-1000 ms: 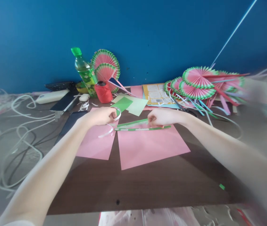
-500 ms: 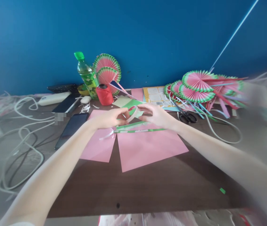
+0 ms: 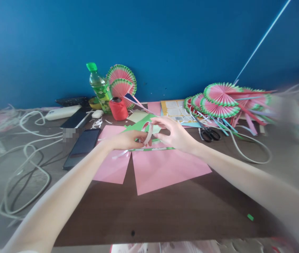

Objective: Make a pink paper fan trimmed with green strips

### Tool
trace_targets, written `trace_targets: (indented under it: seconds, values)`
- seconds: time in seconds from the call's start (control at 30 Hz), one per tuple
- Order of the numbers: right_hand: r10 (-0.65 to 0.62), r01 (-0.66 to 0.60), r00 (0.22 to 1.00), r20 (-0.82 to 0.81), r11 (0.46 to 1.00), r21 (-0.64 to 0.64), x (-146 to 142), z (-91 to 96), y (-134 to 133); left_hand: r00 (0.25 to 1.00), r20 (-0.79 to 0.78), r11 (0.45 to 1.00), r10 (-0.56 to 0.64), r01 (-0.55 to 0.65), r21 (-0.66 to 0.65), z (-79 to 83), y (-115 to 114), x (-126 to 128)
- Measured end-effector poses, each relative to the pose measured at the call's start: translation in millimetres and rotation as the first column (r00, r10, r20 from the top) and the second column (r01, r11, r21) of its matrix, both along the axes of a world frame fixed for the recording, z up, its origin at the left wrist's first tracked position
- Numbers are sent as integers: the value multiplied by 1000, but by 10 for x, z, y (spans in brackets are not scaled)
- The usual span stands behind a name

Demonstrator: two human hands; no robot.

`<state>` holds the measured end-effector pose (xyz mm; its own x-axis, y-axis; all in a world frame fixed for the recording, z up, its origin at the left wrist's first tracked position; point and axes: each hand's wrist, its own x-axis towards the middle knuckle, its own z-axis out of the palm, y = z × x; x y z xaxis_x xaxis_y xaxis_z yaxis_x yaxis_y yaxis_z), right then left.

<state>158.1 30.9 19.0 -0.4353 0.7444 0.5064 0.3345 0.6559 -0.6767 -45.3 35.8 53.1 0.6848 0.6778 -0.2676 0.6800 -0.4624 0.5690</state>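
Observation:
A narrow roll of white tape (image 3: 148, 136) is pinched upright in my left hand (image 3: 128, 139), its thumb and fingers closed around the lower left of the ring. On the other side, my right hand (image 3: 174, 133) curves its fingers against the roll's upper right edge, thumb lower down. Beneath both hands lie green paper strips (image 3: 162, 148) with whitish bands, along the far edge of a pink paper sheet (image 3: 167, 170). A second pink sheet (image 3: 112, 168) rests to the left. Green paper (image 3: 136, 123) shows behind the roll.
Left are a phone (image 3: 82, 149), white cables (image 3: 37, 167) and a power bank (image 3: 73, 117). Behind stand a green-capped bottle (image 3: 99, 86), a red spool (image 3: 118, 109) and paper fans (image 3: 121, 79). More fans (image 3: 220, 100) and black scissors (image 3: 210, 134) lie right. A blue wall (image 3: 149, 45) rises behind.
The tape roll has turned more upright and sits slightly lower, between both hands. My left fingers have shifted right around it. The whole view has tipped slightly.

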Motion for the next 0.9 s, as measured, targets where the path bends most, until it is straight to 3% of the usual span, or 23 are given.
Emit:
trace_targets:
  seconds: [0.23, 0.5, 0.67, 0.9]
  values:
    - [19, -21, 999, 30, 999, 47, -13, 13, -34, 997, -37, 998, 63, -62, 14, 18, -45, 51]
    - [-43, 31, 994, -101, 993, -112, -17, 78, -69, 991, 105, 997, 81, -79, -20, -7, -30, 70]
    - [-92, 49, 980, -176, 971, -235, -5, 38, -43, 971, 119, 977, 209, -203, -57, -43, -39, 110]
    - [-103, 64, 983, -151, 968, -245, 5, 46, -43, 956, 208, 978, 206, -204, -33, -64, -55, 154]
